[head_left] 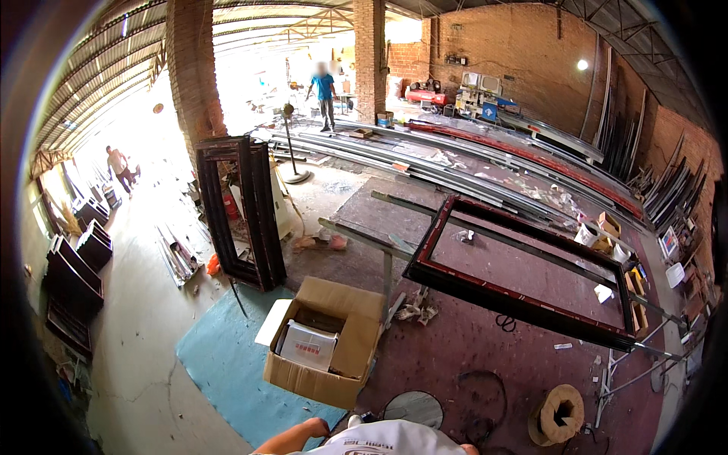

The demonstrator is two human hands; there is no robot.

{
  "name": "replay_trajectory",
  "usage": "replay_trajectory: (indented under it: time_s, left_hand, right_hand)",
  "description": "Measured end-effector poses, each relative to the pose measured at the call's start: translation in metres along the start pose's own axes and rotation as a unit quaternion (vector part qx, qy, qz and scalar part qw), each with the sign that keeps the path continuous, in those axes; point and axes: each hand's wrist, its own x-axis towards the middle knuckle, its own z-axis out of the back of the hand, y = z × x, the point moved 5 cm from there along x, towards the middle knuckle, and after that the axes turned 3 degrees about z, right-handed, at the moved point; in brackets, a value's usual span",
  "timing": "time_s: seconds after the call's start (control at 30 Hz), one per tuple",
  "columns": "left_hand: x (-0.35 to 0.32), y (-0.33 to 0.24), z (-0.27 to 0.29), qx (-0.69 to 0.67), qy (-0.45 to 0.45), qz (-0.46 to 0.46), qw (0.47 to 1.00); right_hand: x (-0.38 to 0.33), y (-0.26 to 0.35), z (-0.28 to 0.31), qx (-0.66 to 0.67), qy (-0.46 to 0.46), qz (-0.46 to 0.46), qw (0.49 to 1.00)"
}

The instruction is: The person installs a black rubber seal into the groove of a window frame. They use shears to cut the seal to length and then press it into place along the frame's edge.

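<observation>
Brick workshop, red floor | cardboard box on blue mat | fingers unseen, cannot tell

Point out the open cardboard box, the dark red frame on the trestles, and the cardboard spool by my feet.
Open cardboard box (pixel 362 343): head view, inside of its right flap.
Dark red frame (pixel 497 296): head view, near long rail.
Cardboard spool (pixel 547 423): head view, its outer rim.

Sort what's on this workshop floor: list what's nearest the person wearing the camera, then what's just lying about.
Nearest the person:
open cardboard box holding a white packet
dark red frame lying on metal trestles
No hand shows, only an arm at the lower edge.

Lying about:
cardboard spool
stacked frames
long metal profiles
pedestal fan
</observation>
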Motion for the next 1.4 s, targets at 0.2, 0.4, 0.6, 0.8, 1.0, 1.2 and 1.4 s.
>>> replay_trajectory:
  time_s: [0.2,0.4,0.6,0.8,1.0,1.2,1.4]
  left_hand:
    - [-0.001,-0.001,0.001,-0.041,-0.023,0.003,0.999]
    - [0.01,-0.032,0.042,-0.134,-0.055,-0.049,0.988]
    - [0.02,-0.04,0.049,-0.11,-0.054,-0.037,0.992]
    - [-0.005,-0.022,0.033,-0.106,-0.035,-0.034,0.993]
    - [-0.011,-0.013,0.02,-0.142,-0.028,0.034,0.989]
    - [-0.001,-0.019,0.03,-0.152,-0.069,-0.009,0.986]
    - [-0.002,-0.018,0.035,-0.148,-0.084,-0.012,0.985]
  right_hand:
    - [-0.005,-0.002,-0.011,0.03,0.014,-0.004,0.999]
    - [-0.016,-0.016,-0.003,0.047,0.001,-0.002,0.999]
    - [-0.017,-0.022,0.003,0.075,-0.027,0.009,0.997]
    - [-0.011,-0.009,-0.005,0.078,0.007,-0.023,0.997]
    - [-0.015,-0.007,-0.007,0.067,0.036,-0.042,0.996]
    - [-0.021,-0.008,-0.002,0.069,0.047,-0.051,0.995]
    - [-0.028,0.012,0.004,0.059,0.029,-0.197,0.978]
